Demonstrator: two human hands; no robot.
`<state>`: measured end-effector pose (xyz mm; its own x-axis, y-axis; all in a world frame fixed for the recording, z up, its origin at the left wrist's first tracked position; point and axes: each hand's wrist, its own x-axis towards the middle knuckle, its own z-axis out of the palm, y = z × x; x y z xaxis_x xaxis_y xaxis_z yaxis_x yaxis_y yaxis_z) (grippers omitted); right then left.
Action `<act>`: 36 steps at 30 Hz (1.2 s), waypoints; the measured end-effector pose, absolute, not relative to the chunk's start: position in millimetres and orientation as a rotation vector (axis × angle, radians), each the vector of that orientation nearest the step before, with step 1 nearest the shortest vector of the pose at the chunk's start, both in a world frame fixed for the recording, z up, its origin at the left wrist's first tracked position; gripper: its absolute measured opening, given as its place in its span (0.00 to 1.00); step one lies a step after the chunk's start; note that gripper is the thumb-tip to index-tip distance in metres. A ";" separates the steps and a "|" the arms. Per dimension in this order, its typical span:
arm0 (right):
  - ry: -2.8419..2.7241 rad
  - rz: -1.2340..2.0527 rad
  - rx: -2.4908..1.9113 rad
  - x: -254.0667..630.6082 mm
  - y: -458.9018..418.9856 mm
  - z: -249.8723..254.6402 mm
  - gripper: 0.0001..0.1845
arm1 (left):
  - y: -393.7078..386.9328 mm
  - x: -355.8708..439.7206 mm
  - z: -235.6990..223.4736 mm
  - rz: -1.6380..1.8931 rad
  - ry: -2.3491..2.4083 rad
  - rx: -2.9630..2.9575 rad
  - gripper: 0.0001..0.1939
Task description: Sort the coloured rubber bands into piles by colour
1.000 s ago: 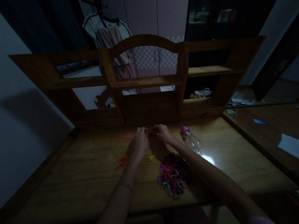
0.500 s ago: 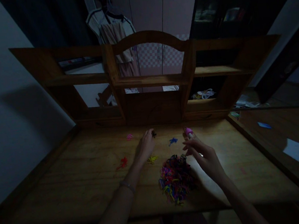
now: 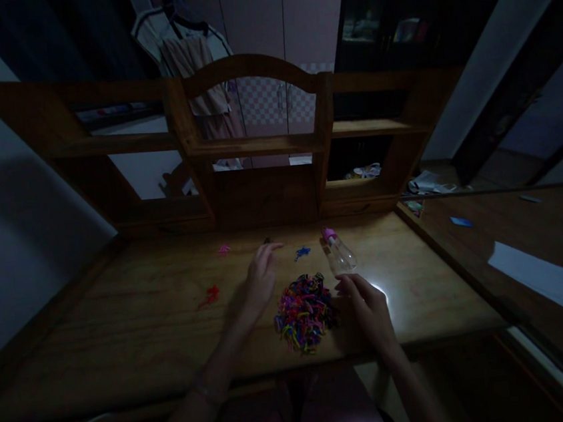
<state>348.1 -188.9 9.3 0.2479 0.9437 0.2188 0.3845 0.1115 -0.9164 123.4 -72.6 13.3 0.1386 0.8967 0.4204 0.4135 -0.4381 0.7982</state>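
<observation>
The wooden desk (image 3: 148,332) held a colourful pile (image 3: 306,312). Left of it, the left hand (image 3: 261,277) reached with loosely open fingers; right of it, the right hand (image 3: 370,301) curled, its pinch impossible to tell.

The view is dim, with a bluish cast. Hard glare burns white on the tabletop (image 3: 142,319) at four o'clock; a soft shadow darkens the wall (image 3: 10,266) at nine. Wide-angle stretching skews the edges; fine detail looks soft.

The wooden desk (image 3: 147,319) carries a multicoloured heap (image 3: 306,312), red cluster (image 3: 212,294), pink cluster (image 3: 224,249), blue cluster (image 3: 302,252), dark cluster (image 3: 267,241) and bottle (image 3: 341,254) (pink-topped).
</observation>
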 end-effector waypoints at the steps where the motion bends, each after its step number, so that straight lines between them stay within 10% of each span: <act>1: -1.344 0.670 -1.446 347.1 -185.1 9.8 0.19 | -92.4 125.0 11.0 1.202 1.202 1.890 0.17; 36: -1.576 0.776 -1.144 304.8 -169.7 -1.8 0.33 | -173.3 151.1 -16.4 1.140 1.187 1.832 0.21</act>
